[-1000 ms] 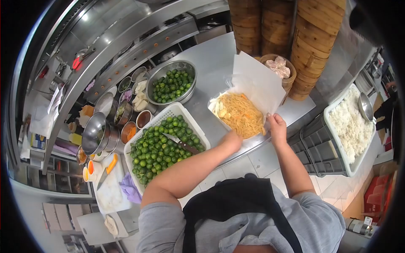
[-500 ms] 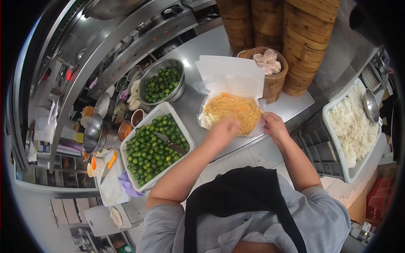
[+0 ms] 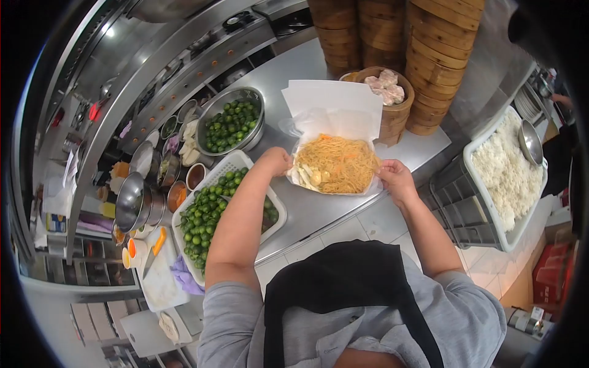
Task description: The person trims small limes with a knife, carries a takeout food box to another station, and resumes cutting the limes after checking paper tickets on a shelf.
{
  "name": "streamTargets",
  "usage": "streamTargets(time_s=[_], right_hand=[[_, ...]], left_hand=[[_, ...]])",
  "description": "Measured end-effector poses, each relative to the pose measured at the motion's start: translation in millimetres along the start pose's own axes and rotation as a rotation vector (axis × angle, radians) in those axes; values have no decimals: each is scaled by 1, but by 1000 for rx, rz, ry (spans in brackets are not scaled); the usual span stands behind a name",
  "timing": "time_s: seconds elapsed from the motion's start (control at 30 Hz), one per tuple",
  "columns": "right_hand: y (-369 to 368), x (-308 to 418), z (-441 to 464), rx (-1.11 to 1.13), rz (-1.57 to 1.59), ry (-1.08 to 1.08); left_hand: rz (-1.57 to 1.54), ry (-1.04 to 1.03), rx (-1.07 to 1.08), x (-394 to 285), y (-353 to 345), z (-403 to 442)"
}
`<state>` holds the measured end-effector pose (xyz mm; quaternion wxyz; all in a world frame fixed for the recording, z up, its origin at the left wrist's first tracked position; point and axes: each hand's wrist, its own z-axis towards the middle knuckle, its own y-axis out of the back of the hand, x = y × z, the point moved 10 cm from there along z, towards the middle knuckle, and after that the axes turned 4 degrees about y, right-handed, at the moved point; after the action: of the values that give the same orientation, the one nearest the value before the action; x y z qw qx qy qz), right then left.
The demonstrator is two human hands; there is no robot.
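A white takeout box stands on the steel counter with its lid raised at the back. Inside, on a thin clear liner, lies a heap of orange-yellow noodles with carrot bits. Pale pieces sit at the heap's front left. My left hand is closed at the box's left edge, and my right hand pinches its right edge. Whether the fingers grip the card, the liner or both cannot be made out. My left forearm covers part of the basket of green limes.
Behind the box rise bamboo steamers, one holding dumplings. A steel bowl of limes stands back left. Steel bowls and a cutting board with an orange-handled knife lie left. Right is a rice tub with a ladle.
My left hand has moved from over the noodles to the box's left edge. A pale round piece now shows on the noodles. My right hand stays at the right edge.
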<state>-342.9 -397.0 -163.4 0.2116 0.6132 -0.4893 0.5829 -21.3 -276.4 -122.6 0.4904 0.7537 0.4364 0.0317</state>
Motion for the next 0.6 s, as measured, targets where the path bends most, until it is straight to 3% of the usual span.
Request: streamTargets(time_s=[0.2,0.27,0.3,0.33,0.37,0.4,0.43,0.47,0.5,0.57,0.6], right_hand=[[22,-14,-11,-154,116,-28],[23,-18,-13,-186,113,-41],[24,1,-11,-184,-234,141],[15,22,-13,-176,-580,324],[14,23,-13,-175,-580,322],[7,32,-14,-171,-790,390],[-2,42,-19,-168,-1001,454],[-8,51,-25,-170,-1002,451],[-13,56,-30,-152,-1029,371],[-18,59,-37,-135,-1057,290],[-25,59,-40,-90,-1091,297]], left_hand=[[47,1,-18,1,5,-1],[245,-60,-94,-6,8,7],[243,-55,-91,-3,3,9],[67,-72,-225,-4,13,7],[-110,-91,-359,-2,25,5],[-110,-92,-359,-2,26,8],[-237,-30,-213,-3,19,8],[-362,33,-65,-1,6,9],[-361,32,-62,-3,2,7],[-90,-70,-695,-16,49,-25],[-89,-73,-694,-21,47,-27]])
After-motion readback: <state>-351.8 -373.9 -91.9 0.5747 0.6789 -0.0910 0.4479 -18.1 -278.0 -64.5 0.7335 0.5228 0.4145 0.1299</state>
